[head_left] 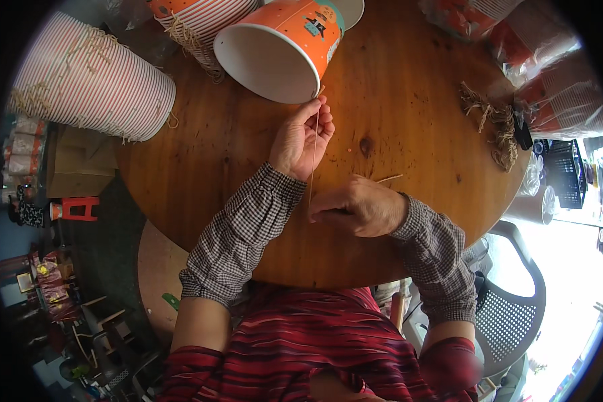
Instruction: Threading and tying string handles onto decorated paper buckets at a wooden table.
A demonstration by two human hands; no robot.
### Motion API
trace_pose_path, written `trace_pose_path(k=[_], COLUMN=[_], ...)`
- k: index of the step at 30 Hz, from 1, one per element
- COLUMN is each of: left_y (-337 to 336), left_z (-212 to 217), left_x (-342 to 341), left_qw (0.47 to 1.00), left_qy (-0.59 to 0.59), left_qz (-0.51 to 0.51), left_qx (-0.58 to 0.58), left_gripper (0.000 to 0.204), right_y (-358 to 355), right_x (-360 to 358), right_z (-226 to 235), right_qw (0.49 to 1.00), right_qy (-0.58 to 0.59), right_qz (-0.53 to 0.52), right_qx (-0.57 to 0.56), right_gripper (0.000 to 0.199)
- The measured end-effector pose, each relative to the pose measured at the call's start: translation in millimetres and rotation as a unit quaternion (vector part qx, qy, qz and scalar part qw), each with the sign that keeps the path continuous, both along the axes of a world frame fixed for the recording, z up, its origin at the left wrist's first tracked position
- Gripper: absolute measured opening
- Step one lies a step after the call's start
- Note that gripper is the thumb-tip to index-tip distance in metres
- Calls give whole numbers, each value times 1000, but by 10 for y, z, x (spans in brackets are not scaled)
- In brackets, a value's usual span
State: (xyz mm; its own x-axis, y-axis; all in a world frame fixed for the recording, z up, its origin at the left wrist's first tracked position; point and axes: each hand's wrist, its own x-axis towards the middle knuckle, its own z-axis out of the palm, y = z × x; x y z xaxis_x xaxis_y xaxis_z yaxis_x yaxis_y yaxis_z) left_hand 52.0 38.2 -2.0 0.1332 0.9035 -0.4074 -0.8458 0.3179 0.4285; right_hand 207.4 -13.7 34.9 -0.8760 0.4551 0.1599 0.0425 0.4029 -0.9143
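Note:
A large orange paper bucket [328, 40] with a white inside lies on its side at the far middle, its open mouth toward me. My left hand [303, 139] is at the near edge of its rim, thumb and fingers pinched on a thin string [314, 159]. From there the string runs taut down to my right hand [360, 206], which is closed on its lower part with the knuckles up. A tan cord end [390, 178] shows just beyond the right hand; whether it belongs to the same string I cannot tell.
Nested stacks of paper buckets [100, 77] lie at the far left, with loose cords on them. Bagged buckets [563, 100] stand at the right edge, near a bundle of tan cords [504, 137]. All are on a round wooden table [409, 114]. A grey chair [516, 308] stands at right.

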Motion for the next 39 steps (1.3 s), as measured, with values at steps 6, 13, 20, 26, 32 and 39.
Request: trace_pose_path(k=[6, 13, 20, 26, 32, 39], left_y=[41, 74, -125, -123, -25, 93], left_z=[-34, 56, 870, 1242, 1089, 822], left_x=[-47, -189, -721, -1079, -1108, -1157], left_qw=[999, 990, 859, 687, 846, 676], left_qy=[8, 89, 456, 640, 441, 651], left_qz=[-24, 2, -12, -50, -122, -79], left_qx=[30, 108, 230, 340, 272, 336], left_gripper=[12, 4, 8, 6, 14, 15], right_y=[13, 46, 39, 261, 648, 730], right_x=[-21, 48, 434, 578, 514, 572], right_z=[28, 120, 576, 788, 598, 203], right_qw=[995, 999, 969, 894, 826, 820], right_qy=[80, -27, 147, 385, 401, 368], right_qz=[19, -9, -99, -98, -253, -306], right_qx=[-53, -21, -174, -209, -306, -314], right_gripper=[11, 12, 11, 22, 16, 13])
